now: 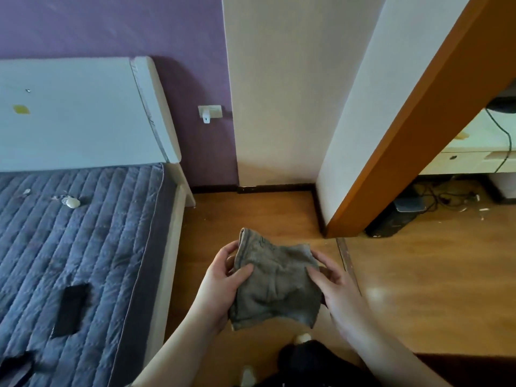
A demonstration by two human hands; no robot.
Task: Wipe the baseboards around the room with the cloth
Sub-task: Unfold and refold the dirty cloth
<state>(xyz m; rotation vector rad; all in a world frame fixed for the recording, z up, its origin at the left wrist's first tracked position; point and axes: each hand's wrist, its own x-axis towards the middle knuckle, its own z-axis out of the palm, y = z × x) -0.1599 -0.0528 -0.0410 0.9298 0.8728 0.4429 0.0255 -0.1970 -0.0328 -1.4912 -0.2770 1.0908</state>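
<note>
A grey-brown cloth (275, 280) hangs crumpled between both hands above the wooden floor. My left hand (220, 283) grips its left edge, thumb on top and fingers behind. My right hand (332, 280) pinches its right edge the same way. A dark baseboard (276, 188) runs along the foot of the white wall ahead and turns along the side wall (318, 210) toward me. It also continues under the purple wall beside the bed.
A bed with a blue quilted mattress (83, 247) and white headboard (78, 113) fills the left. An orange door (413, 129) stands open on the right; beyond it are a desk (474, 152), cables and a black box (391, 222). A wall socket (210, 111) holds a plug.
</note>
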